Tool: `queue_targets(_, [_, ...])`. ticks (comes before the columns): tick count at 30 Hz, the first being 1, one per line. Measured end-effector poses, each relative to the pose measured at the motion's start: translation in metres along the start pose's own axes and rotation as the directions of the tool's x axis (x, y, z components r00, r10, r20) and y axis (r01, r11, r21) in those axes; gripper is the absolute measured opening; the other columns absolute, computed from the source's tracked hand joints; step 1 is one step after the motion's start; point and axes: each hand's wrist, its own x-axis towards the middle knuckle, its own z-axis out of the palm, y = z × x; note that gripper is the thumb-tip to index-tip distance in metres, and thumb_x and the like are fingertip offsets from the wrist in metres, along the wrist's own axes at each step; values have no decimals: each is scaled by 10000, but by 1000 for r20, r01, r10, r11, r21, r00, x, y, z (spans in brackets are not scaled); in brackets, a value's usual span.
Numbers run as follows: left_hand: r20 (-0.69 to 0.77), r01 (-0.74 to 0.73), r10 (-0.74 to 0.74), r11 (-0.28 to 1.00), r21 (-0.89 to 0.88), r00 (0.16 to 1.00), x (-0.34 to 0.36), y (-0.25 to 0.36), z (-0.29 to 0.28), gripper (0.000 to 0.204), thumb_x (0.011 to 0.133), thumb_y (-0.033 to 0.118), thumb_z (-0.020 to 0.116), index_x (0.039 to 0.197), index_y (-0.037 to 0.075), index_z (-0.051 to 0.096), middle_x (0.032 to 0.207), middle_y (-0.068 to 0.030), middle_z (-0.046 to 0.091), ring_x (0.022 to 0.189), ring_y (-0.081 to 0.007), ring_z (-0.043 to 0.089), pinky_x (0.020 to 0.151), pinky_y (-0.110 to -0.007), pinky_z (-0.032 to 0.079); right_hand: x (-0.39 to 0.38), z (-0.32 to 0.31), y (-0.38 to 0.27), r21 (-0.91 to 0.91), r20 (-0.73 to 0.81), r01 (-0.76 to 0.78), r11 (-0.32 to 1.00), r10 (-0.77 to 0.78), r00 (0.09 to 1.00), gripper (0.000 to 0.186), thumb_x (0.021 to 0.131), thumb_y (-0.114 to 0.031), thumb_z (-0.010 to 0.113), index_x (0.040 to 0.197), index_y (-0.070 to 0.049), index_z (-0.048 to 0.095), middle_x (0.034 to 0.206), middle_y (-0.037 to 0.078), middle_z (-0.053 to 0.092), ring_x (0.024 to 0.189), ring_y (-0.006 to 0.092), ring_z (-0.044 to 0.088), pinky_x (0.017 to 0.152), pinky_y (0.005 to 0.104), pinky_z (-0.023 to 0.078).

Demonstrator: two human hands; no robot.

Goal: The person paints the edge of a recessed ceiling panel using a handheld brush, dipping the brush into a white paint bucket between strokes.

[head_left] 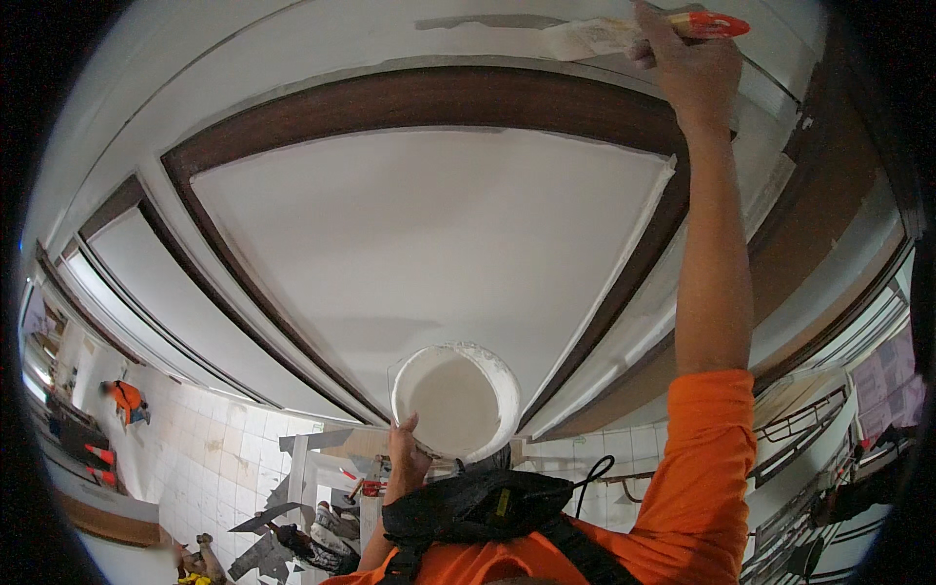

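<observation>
My right hand (pixel 690 76) is raised to the top of the view, its fingers closed round a paintbrush (pixel 590 39) with a red-tipped handle. The white-coated bristles point left and lie against a pale flat surface, beside a grey streak (pixel 487 20). Just below the brush runs dark brown trim (pixel 439 96) around a white panel (pixel 439 214). Low in the middle, my left hand (pixel 408 456) grips the side of a white bucket (pixel 506 395). Whitish paint fills part of the bucket, and dried splashes coat its rim.
A person in orange (pixel 127 400) stands far left on the tiled floor (pixel 205 429), near orange cones (pixel 99 454). Below me, another person (pixel 327 551) is beside grey sheets (pixel 263 561) and a white post (pixel 295 478). Metal racking (pixel 804 419) stands at right.
</observation>
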Motion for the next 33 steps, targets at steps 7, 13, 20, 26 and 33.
queue_targets(7, [19,36,-34,996,-77,999,0,1,2,458,943,77,516,1388,23,419,1228,-173,583,1086,-351,609,885,-514,537,-1,16,-10,243,1,11,970,-11,1000,255,910,-136,683,719,-42,544,579,42,604,466,109,572,430,257,463])
queue_targets(13, [24,38,-39,998,44,999,-2,3,6,498,957,196,527,1405,19,402,1320,-171,556,1188,-362,556,1029,-527,442,-4,27,1,255,101,-3,967,-23,995,255,904,-136,689,720,-46,537,579,58,612,472,119,591,438,268,482])
queue_targets(20, [40,30,-33,997,73,999,5,3,0,490,960,193,524,1400,13,404,1304,-167,565,1183,-349,562,1010,-511,459,-1,8,4,140,53,32,990,-40,998,240,891,-107,690,715,-41,540,575,67,623,465,129,598,429,275,482])
queue_targets(26, [51,-1,-2,998,62,999,-5,7,9,491,955,186,522,1397,7,403,1306,-175,562,1180,-348,564,1015,-496,458,-1,-8,17,125,54,52,991,-59,997,222,886,-91,685,719,-46,546,581,59,620,460,127,595,426,278,483])
queue_targets(33, [8,64,-64,995,76,998,9,1,-5,482,957,217,516,1381,6,433,1283,-181,587,1147,-359,582,1008,-503,458,-1,-7,-5,115,-25,48,992,-46,999,224,890,-103,685,722,-52,547,580,36,597,458,115,578,425,273,477])
